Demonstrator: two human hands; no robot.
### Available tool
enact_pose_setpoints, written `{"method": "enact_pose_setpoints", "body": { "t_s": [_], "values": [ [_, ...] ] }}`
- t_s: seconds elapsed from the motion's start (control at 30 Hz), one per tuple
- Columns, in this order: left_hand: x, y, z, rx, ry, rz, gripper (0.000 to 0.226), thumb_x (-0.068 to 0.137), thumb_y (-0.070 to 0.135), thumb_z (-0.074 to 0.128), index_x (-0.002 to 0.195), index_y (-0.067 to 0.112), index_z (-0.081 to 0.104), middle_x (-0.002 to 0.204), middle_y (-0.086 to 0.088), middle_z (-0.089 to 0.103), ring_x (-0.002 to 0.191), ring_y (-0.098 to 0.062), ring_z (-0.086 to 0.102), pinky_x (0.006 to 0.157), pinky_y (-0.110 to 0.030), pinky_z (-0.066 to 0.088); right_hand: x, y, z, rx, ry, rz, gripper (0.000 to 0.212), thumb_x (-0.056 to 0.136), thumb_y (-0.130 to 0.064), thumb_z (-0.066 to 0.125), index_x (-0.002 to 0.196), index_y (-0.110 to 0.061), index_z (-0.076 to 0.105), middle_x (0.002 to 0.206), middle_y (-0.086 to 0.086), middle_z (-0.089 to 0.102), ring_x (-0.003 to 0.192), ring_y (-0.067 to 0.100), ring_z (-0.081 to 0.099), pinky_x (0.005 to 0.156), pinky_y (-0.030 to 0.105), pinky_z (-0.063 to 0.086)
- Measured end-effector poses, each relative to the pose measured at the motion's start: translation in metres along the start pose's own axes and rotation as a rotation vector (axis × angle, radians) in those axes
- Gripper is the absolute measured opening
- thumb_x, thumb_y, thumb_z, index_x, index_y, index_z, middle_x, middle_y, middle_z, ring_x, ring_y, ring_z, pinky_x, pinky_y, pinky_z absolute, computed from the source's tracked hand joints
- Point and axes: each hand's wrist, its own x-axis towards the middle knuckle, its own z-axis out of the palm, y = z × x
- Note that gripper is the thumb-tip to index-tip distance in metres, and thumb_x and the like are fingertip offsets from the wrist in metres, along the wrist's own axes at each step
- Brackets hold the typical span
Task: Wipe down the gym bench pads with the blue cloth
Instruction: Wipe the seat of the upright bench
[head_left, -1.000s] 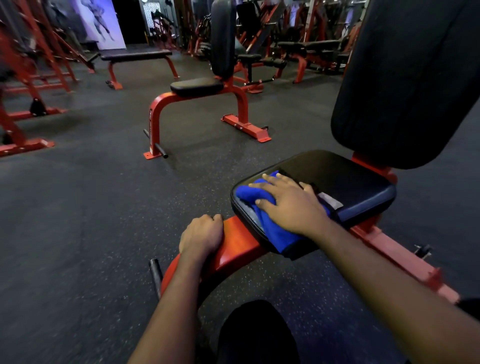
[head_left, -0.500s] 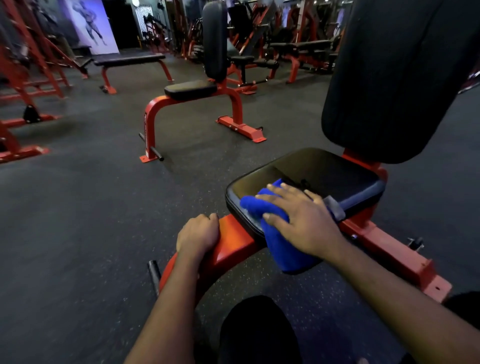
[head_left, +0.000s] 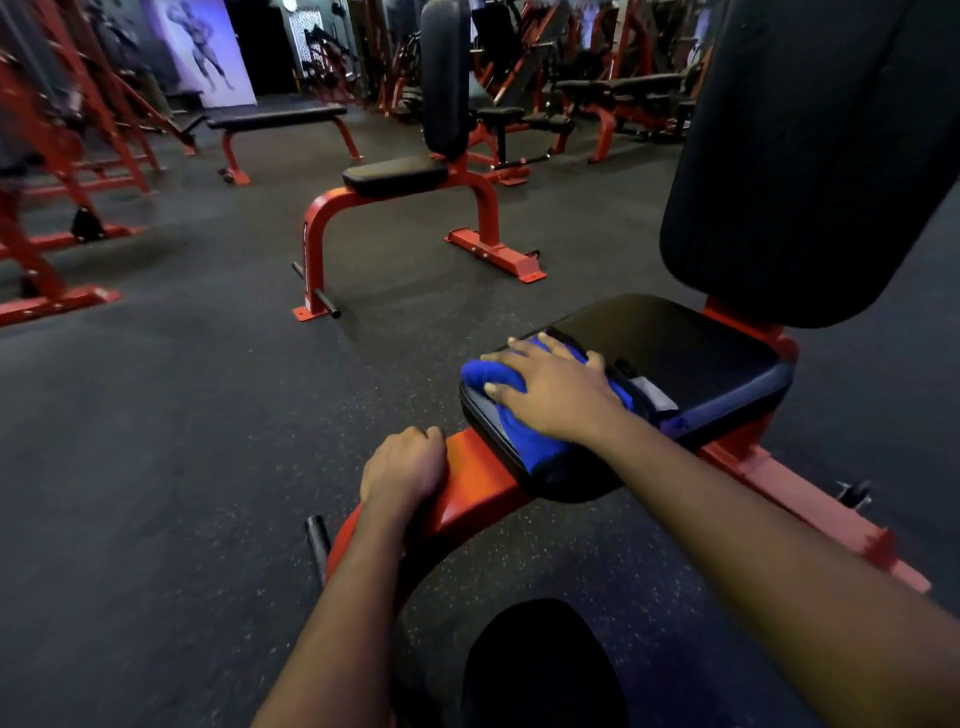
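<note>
In the head view my right hand (head_left: 550, 395) lies flat, fingers spread, pressing the blue cloth (head_left: 522, 447) onto the front corner of the seat pad (head_left: 691, 358) — gripping nothing, cloth draped over the pad's near edge. The pad's long run lies beyond that hand toward the back pad (head_left: 810, 156), so I'd stroke that way — my left hand (head_left: 405, 462), curled round the red frame (head_left: 470, 491) just short of the pad, only braces.

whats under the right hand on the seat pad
The blue cloth, pressed by the right hand onto the front corner of the seat pad and draping over its edge. The pad surface beneath the cloth is hidden.
</note>
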Motion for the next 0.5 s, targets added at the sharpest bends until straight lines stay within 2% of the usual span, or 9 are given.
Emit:
{"method": "enact_pose_setpoints", "body": {
  "t_s": [0.1, 0.17, 0.27, 0.4, 0.5],
  "values": [
    [0.002, -0.001, 0.002, 0.013, 0.001, 0.017, 0.049, 0.097, 0.033, 0.024, 0.111, 0.006, 0.062, 0.127, -0.022, 0.059, 0.116, -0.037, 0.056, 0.09, -0.042, 0.043, -0.059, 0.01, 0.01, -0.028, 0.136, -0.073, 0.05, 0.098, -0.062, 0.033, 0.147, -0.054, 0.025, 0.162, -0.019, 0.015, 0.151, 0.013, 0.007, 0.114, 0.061, 0.012],
    [0.002, 0.0, 0.002, 0.016, 0.005, 0.008, 0.049, 0.097, 0.034, 0.025, 0.113, 0.006, 0.062, 0.127, -0.022, 0.059, 0.117, -0.037, 0.055, 0.091, -0.042, 0.043, -0.075, 0.012, 0.014, -0.063, 0.162, -0.074, 0.051, 0.098, -0.062, 0.031, 0.147, -0.054, 0.023, 0.163, -0.018, 0.014, 0.151, 0.013, 0.007, 0.114, 0.06, 0.012],
    [0.002, 0.003, 0.001, 0.021, 0.01, -0.021, 0.049, 0.098, 0.033, 0.026, 0.115, 0.005, 0.062, 0.128, -0.023, 0.059, 0.117, -0.038, 0.055, 0.093, -0.042, 0.043, -0.043, -0.001, 0.011, -0.096, 0.132, -0.044, 0.053, 0.096, -0.065, 0.03, 0.147, -0.051, 0.026, 0.163, -0.014, 0.015, 0.152, 0.018, 0.007, 0.112, 0.064, 0.015],
    [0.002, 0.002, 0.0, 0.023, 0.005, -0.019, 0.048, 0.098, 0.033, 0.026, 0.117, 0.006, 0.062, 0.129, -0.023, 0.059, 0.118, -0.037, 0.055, 0.093, -0.042, 0.043, 0.034, -0.022, 0.004, -0.059, -0.011, 0.01, 0.056, 0.096, -0.065, 0.034, 0.148, -0.042, 0.033, 0.163, -0.008, 0.02, 0.151, 0.026, 0.009, 0.109, 0.068, 0.012],
    [0.001, 0.0, 0.0, 0.014, 0.0, -0.011, 0.048, 0.098, 0.033, 0.026, 0.116, 0.006, 0.061, 0.129, -0.022, 0.058, 0.117, -0.038, 0.055, 0.092, -0.042, 0.042, 0.037, -0.022, 0.004, -0.043, -0.01, 0.002, 0.055, 0.096, -0.061, 0.038, 0.148, -0.043, 0.033, 0.164, -0.008, 0.018, 0.152, 0.025, 0.007, 0.111, 0.069, 0.01]
  ]
}}
